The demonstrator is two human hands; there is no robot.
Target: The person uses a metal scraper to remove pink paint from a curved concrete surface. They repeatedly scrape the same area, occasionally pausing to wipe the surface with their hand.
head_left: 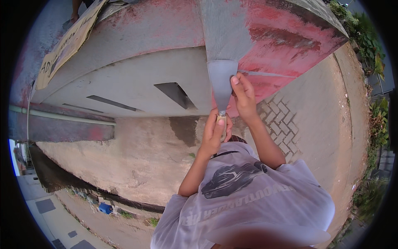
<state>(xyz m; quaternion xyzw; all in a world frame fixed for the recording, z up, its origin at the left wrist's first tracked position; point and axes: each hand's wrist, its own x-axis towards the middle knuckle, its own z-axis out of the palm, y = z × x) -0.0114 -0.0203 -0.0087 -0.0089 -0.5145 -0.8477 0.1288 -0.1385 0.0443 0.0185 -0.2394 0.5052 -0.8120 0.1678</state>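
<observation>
A putty knife (222, 79) with a wide grey metal blade and a pale handle points away from me, its broad end against or just over the top of a low wall. My left hand (212, 133) is wrapped round the handle. With my right hand (244, 97) I pinch the right edge of the blade, the thumb lying on its face. Beyond the blade, the wall's grey coated strip (226, 31) meets a red painted face (273, 47) with worn, dark patches.
The grey wall panel (137, 79) at left has several slot openings. A cardboard sign (68, 45) with handwriting hangs at far left, above a pale green pipe (62, 115). Concrete ground (141, 153) and paving blocks (277, 124) lie below. Plants (367, 45) line the right side.
</observation>
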